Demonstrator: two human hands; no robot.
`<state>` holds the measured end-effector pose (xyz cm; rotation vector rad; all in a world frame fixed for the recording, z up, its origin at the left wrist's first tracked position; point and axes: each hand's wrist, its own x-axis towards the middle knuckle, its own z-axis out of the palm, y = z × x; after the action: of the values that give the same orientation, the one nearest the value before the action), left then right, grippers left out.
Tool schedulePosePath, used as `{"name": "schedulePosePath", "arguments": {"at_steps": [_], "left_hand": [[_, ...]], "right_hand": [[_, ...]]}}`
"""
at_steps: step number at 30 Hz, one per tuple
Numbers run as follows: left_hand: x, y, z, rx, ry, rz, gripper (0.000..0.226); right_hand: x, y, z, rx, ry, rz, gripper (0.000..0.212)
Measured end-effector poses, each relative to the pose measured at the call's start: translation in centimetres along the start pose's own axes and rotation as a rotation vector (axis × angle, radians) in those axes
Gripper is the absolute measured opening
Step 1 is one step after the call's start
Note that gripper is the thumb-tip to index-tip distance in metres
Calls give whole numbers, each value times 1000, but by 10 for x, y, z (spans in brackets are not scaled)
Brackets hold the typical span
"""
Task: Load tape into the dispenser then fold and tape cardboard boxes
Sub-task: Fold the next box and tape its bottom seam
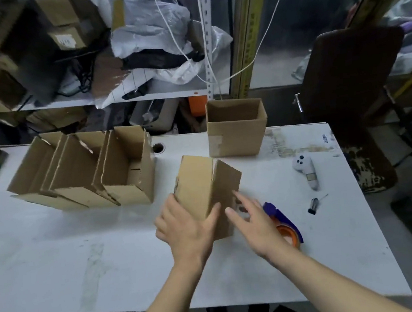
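Step in hand: you are folding the flaps of the cardboard box shut, judging by how it lies tipped on its side near the middle of the tabletop.
Left hand: its grip is closed on the box's near left edge, thumb across the folded flap; keep it there to steady the box.
Right hand: fingers spread and empty, just beside the box's right face, above the dispenser; I cannot tell whether the fingertips touch the cardboard.
Doing it well: press the flaps flat and flush with your left hand before your right goes for the tape, so the seam meets evenly.
Tape dispenser: one, purple with an orange roll, lying right of the box toward the right edge, partly under your right hand.
Boxes counted: three open boxes in a row at the back left; one open box at the back edge; one in hand; five in all.
Small items: one white controller and one small black piece near the right edge.
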<state>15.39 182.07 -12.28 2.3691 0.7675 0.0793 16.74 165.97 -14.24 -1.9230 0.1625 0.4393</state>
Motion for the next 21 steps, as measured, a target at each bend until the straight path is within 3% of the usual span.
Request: {"name": "schedulePosePath", "arguments": {"at_steps": [3,7,9,15,21], "left_hand": [[-21,4,10,61,-37,155,111],[-33,-1,4,-89,-141,365,83],[-27,-6,0,-239,-205,286,65],[-15,-6,-8,-428,-379,10,60],[-22,-3,-2,-432,-370,-40,49]], "right_hand": [[-2,-8,9,397,-188,100,82],[6,-5,-11,532,-168,161,47],[9,2,-24,549,-205,184,50],[9,12,-32,515,-243,183,45],[15,14,-29,493,-229,170,47]]}}
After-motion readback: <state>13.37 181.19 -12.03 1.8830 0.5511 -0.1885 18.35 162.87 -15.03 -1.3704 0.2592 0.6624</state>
